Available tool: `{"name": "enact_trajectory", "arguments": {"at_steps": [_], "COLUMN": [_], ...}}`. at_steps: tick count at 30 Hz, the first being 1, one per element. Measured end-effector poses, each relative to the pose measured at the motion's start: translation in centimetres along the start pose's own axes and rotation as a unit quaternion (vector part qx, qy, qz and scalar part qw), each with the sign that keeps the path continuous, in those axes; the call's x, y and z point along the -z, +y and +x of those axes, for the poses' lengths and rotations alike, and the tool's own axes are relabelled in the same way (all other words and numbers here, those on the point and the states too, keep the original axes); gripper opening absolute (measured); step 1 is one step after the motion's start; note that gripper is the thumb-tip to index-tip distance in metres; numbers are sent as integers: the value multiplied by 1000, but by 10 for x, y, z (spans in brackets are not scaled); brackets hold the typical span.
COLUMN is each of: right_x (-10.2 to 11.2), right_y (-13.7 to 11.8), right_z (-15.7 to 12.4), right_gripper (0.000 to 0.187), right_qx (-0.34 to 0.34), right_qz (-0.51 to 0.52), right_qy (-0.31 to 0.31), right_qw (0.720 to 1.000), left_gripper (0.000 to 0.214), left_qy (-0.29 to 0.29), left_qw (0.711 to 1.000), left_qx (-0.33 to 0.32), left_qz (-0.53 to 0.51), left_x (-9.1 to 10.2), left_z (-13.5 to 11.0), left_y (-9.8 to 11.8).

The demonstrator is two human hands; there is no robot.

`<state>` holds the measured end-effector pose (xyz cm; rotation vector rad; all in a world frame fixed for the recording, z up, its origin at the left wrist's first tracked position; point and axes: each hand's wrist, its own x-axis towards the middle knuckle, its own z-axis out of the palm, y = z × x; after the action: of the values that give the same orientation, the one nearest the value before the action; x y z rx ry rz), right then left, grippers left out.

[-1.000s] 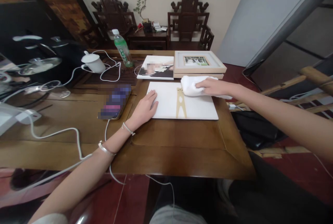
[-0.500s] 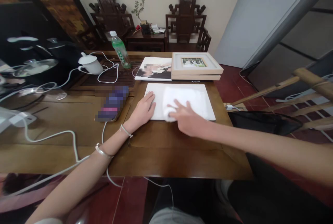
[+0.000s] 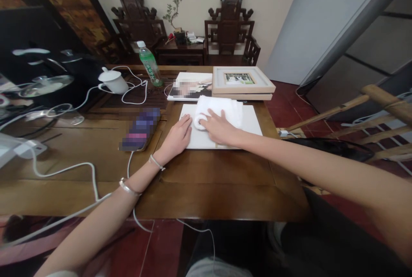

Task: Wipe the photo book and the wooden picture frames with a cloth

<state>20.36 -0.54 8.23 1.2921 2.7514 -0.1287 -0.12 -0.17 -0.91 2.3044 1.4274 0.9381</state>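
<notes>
Head view: the left hand (image 3: 180, 133), fingers extended and grasping nothing, rests on the left edge of the board (image 3: 254, 127), apparently steadying it on the table (image 3: 225, 199); the right hand (image 3: 222, 129), fingers spread, holds the cloth (image 3: 214, 106) against its surface. Cloth and right hand hide much of the board, and the thumb's tip is lost in a fold.

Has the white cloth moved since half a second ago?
Yes: the white cloth has moved forward, toward the far edge of the white board.

The right hand (image 3: 220, 129) is holding a cloth (image 3: 219, 105) on a white board (image 3: 198, 139), the left hand (image 3: 178, 136) is touching its left edge, and frames (image 3: 243, 83) are occupying the far right corner of the surface (image 3: 219, 197).
</notes>
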Motion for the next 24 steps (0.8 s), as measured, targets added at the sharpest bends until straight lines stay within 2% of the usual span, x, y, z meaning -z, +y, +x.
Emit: {"name": "enact_trajectory", "arguments": {"at_steps": [2, 3, 7, 10, 12, 15, 19, 22, 24], "right_x": [-2, -3, 0, 8, 11, 8, -2, -9, -12], "right_y": [-8, -12, -27, -27, -19, 6, 51, 76, 82], "right_z": [9, 10, -12, -44, -65, -88, -106, -114, -118], "right_gripper": [70, 69, 63, 59, 57, 61, 67, 62, 58], "right_qx": [-7, 11, 165, 245, 253, 191, 40, -46, -55], "right_qz": [-14, -20, -46, -49, -38, -15, 3, 9, 21], "right_qy": [-2, -8, -49, -82, -97, -93, -58, -51, -54], "right_qw": [1000, 1000, 984, 965, 962, 977, 998, 998, 997], "left_gripper": [53, 56, 64, 66, 67, 67, 61, 52, 47], "left_qy": [25, 48, 143, 140, 115, 80, 81, 90, 112], "left_qw": [999, 996, 975, 975, 981, 990, 990, 986, 969], "left_qx": [28, 50, 114, 117, 115, 106, 114, 135, 185], "left_qz": [-34, -55, -126, -129, -108, -48, 3, -45, -120], "left_x": [1, 2, 5, 4, 1, -7, -11, -4, 4], "left_z": [0, 0, 2, 3, 2, -2, -6, -4, 0], "left_y": [0, 0, 2, 8, 10, 9, 7, 12, 16]}}
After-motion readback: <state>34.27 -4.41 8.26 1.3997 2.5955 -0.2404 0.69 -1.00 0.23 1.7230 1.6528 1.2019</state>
